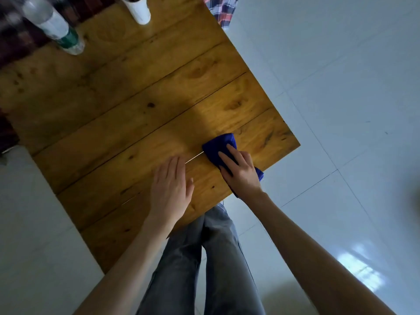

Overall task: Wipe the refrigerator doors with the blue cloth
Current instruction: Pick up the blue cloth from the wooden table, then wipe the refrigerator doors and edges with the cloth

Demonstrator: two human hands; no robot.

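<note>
A folded blue cloth (217, 147) lies on a wooden plank table (127, 114) near its front right corner. My right hand (240, 172) rests on top of the cloth, fingers curled over it and gripping it against the wood. My left hand (170, 189) lies flat on the table just to the left of the cloth, fingers together and holding nothing. No refrigerator is in view.
A clear plastic bottle (53, 25) with a green label and a white cup (139, 9) stand at the table's far side. A checked fabric (221, 9) hangs beyond the far right corner. White tiled floor (341, 110) surrounds the table; my grey trouser legs (204, 258) are below.
</note>
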